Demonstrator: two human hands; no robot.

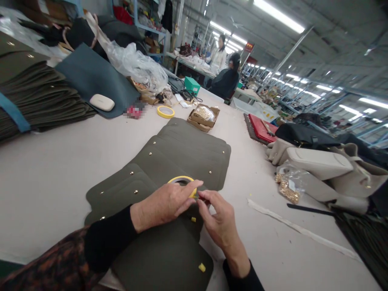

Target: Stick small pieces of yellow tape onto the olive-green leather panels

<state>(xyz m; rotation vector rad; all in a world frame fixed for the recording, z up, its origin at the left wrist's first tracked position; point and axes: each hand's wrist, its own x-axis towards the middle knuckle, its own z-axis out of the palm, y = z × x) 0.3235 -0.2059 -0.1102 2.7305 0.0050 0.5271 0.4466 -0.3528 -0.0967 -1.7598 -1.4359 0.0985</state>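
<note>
Nearest: a yellow bit point(202, 267) on the olive panels point(160, 252), a second yellow bit point(193, 219) a little farther up. Right hand point(220, 216): grip pinched together at the roll's edge; can't tell what's between the fingertips. Left hand point(168, 200): grip closed on the tape roll point(184, 178), over the panels. Likely works best with the roll steady, the pinch small and any pull short. Beyond, on the desk point(251, 238): spare roll point(159, 112), then box point(201, 124).
</note>
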